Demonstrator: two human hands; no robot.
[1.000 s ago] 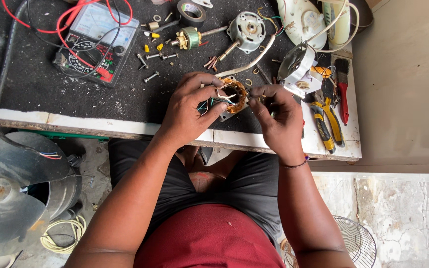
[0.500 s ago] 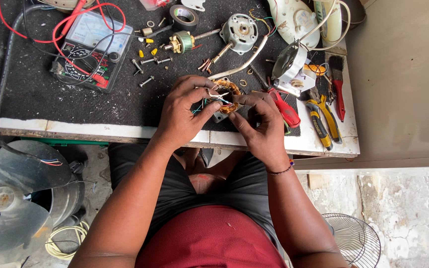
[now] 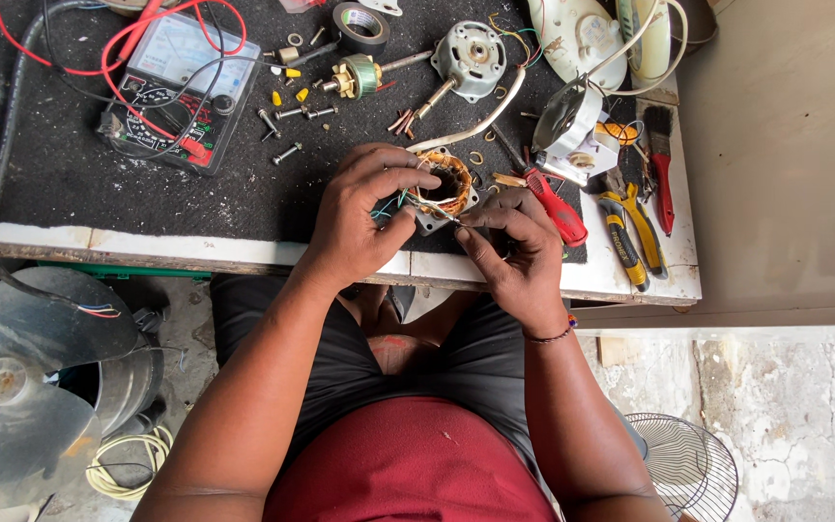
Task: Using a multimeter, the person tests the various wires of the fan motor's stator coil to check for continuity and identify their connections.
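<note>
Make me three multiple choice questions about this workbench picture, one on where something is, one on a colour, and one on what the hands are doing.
1. Where does the multimeter lie?
A. far left part of the black mat
B. on the floor by the fan blade
C. right of the pliers

2. What colour is the handle of the screwdriver beside the right hand?
A. green
B. red
C. white

3. What is the state of the motor stator with copper windings?
A. lying alone, untouched
B. held by the left hand, with the right hand's fingertips at its edge
C. lying on the person's lap

Answers:
1 A: the meter with its red leads lies on the mat, left of the scattered screws.
2 B: its handle is plainly red.
3 B: left fingers wrap round it at the bench edge, and the right fingertips pinch at its wires.
</note>
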